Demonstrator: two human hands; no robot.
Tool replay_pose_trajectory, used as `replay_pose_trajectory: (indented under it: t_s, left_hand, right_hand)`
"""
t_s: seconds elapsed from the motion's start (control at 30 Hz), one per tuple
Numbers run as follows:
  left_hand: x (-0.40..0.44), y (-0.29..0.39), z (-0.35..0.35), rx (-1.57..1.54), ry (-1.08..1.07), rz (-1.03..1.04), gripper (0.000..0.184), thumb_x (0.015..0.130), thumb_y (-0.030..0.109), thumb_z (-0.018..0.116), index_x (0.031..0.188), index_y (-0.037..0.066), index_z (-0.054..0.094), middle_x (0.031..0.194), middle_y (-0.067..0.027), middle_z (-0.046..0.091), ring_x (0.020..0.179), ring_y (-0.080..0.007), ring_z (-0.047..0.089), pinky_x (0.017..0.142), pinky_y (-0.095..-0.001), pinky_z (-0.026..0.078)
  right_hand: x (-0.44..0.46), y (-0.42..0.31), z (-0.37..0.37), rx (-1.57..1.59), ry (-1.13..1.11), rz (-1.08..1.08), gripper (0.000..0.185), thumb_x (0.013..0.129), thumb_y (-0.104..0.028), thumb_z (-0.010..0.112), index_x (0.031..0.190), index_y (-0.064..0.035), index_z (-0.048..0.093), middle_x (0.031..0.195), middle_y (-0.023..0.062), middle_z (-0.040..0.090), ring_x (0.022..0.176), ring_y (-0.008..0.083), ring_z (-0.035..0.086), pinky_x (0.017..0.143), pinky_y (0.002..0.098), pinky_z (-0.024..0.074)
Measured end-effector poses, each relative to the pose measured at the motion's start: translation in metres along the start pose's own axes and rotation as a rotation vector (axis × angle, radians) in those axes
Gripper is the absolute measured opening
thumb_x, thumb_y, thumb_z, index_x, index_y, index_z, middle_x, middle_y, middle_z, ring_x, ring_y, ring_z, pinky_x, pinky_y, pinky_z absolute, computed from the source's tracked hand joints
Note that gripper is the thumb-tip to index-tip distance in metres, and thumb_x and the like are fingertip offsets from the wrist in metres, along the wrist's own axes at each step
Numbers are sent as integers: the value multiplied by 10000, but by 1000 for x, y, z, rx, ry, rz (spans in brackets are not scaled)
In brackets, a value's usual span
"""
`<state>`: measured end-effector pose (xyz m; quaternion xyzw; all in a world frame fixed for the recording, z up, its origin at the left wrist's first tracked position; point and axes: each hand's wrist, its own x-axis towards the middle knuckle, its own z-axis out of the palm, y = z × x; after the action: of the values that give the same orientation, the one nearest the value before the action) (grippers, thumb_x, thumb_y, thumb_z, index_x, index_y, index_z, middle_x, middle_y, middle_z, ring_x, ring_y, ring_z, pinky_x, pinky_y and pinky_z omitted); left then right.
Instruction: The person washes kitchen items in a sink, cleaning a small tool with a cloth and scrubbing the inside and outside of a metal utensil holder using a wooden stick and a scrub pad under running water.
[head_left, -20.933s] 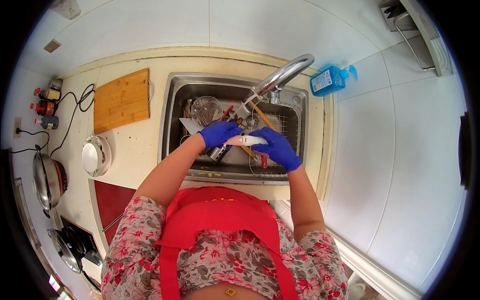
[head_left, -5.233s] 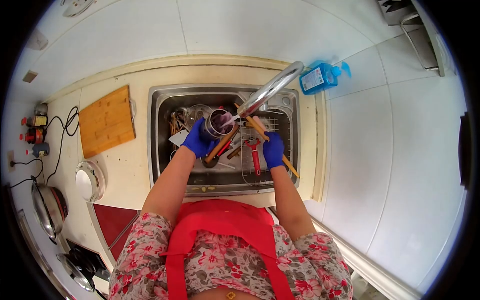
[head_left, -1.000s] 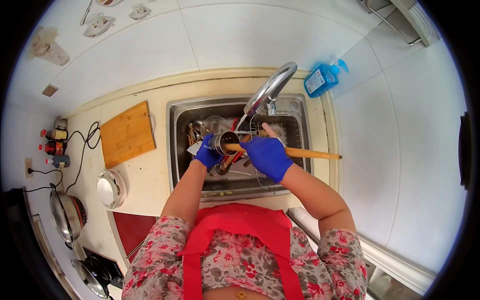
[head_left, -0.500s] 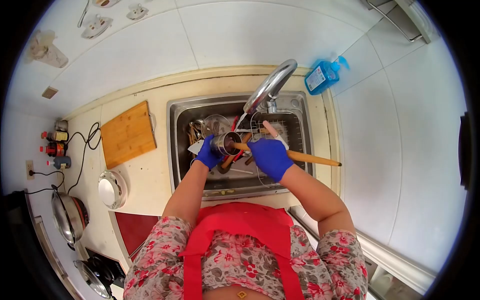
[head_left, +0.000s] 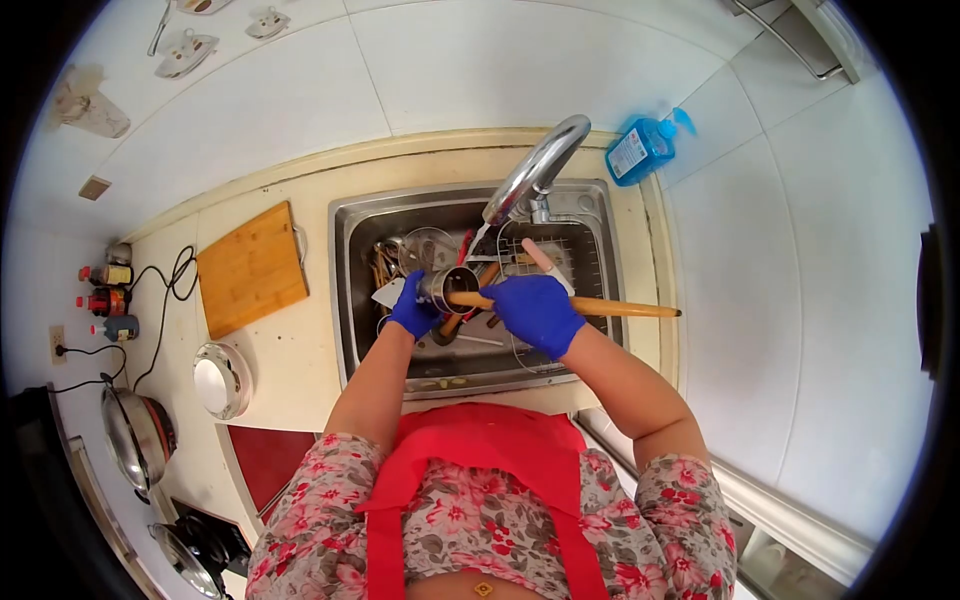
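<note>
In my gloved left hand (head_left: 413,308) is a round metal cup (head_left: 459,283), tipped so its mouth faces right. My right hand (head_left: 537,312), also in a blue glove, is closed around a long wooden stick (head_left: 625,308). The stick's left end reaches into the cup's mouth; its tapered right end with a dark tip extends past the sink's right rim. Both hands are over the steel sink (head_left: 345,300). Water runs from the faucet (head_left: 540,165) just above the cup. Below lie a wire rack (head_left: 585,262), a pink-handled tool (head_left: 537,252) and several utensils, partly hidden.
A blue soap pump bottle (head_left: 640,152) stands at the sink's back right corner. To the left are a wooden cutting board (head_left: 253,270), a white bowl (head_left: 222,381), several bottles (head_left: 105,300) with a cord, and a lidded pan (head_left: 135,440).
The stick has tilted nearer to level, its right end a little higher and its left end further across the cup's mouth. Both hands keep their holds.
</note>
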<state>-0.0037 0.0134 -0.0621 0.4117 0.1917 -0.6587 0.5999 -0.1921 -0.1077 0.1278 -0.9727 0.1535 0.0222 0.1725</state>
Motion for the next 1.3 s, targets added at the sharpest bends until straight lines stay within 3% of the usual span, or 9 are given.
replay_pose_trajectory:
  t_s: [0.13, 0.3, 0.47, 0.53, 0.7, 0.8, 0.87, 1.0, 1.3]
  left_hand:
    - [-6, -2, 4, -23, 25, -19, 492, 760, 512, 540, 1110, 166, 536, 1090, -43, 580, 1003, -216, 526, 856, -391, 417]
    - [1, -1, -12, 131, 7, 52, 495, 765, 515, 534, 1118, 169, 532, 1098, -47, 578, 1004, -219, 524, 861, -395, 413]
    - [14, -10, -25, 789, -269, 475, 517, 771, 531, 517, 1143, 173, 519, 1120, -44, 568, 1020, -219, 514, 878, -393, 391]
    - [4, 1, -11, -29, 13, -41, 500, 785, 509, 506, 1156, 175, 511, 1122, -44, 568, 1029, -220, 512, 916, -392, 368]
    - [-1, 0, -8, -47, -46, -47, 476, 810, 475, 513, 1154, 146, 513, 1147, -64, 557, 1066, -235, 512, 904, -381, 416]
    - [19, -14, -31, 1026, -339, 818, 513, 770, 501, 544, 1159, 168, 516, 1123, -35, 568, 999, -220, 537, 878, -396, 414]
    - [-7, 0, 2, -43, 28, 6, 489, 775, 481, 547, 1146, 163, 520, 1116, -48, 569, 986, -222, 547, 862, -390, 433]
    - [-9, 3, 2, -14, 107, -44, 464, 803, 479, 518, 1152, 173, 516, 1135, -57, 561, 1028, -238, 517, 883, -394, 417]
    - [0, -2, -6, -72, 31, -24, 421, 785, 461, 536, 1079, 160, 538, 1063, -48, 575, 950, -225, 532, 822, -399, 428]
  right_hand:
    - [4, 10, 6, -67, 237, -31, 112, 772, -148, 536, 821, -111, 629, 657, 109, 597, 617, 261, 614, 525, 391, 463]
    - [0, -4, 8, -101, -270, 154, 193, 783, -121, 521, 931, -121, 644, 760, 86, 621, 688, 238, 611, 832, 369, 445]
    - [0, 23, 30, 110, 138, 48, 124, 767, -152, 531, 823, -108, 632, 681, 112, 608, 638, 277, 616, 554, 396, 470]
    - [2, 23, 30, 73, 185, 38, 127, 768, -149, 527, 828, -114, 634, 678, 112, 606, 637, 278, 616, 554, 397, 469]
    - [-7, -10, 4, 1, 23, -8, 133, 779, -142, 517, 849, -109, 625, 674, 114, 597, 615, 268, 607, 535, 385, 463]
    - [2, 8, 19, -8, 322, -23, 136, 790, -141, 507, 840, -109, 629, 663, 104, 595, 601, 262, 607, 526, 379, 462]
    - [3, 10, 21, -32, 192, 32, 154, 796, -146, 511, 893, -110, 626, 702, 101, 599, 633, 250, 604, 556, 370, 463]
    - [1, -21, -6, -95, -234, 89, 172, 805, -143, 510, 933, -98, 617, 738, 103, 606, 657, 245, 599, 582, 366, 465]
    - [-4, 5, 17, -23, -73, 70, 160, 777, -144, 531, 892, -102, 633, 700, 105, 612, 660, 268, 613, 573, 379, 469]
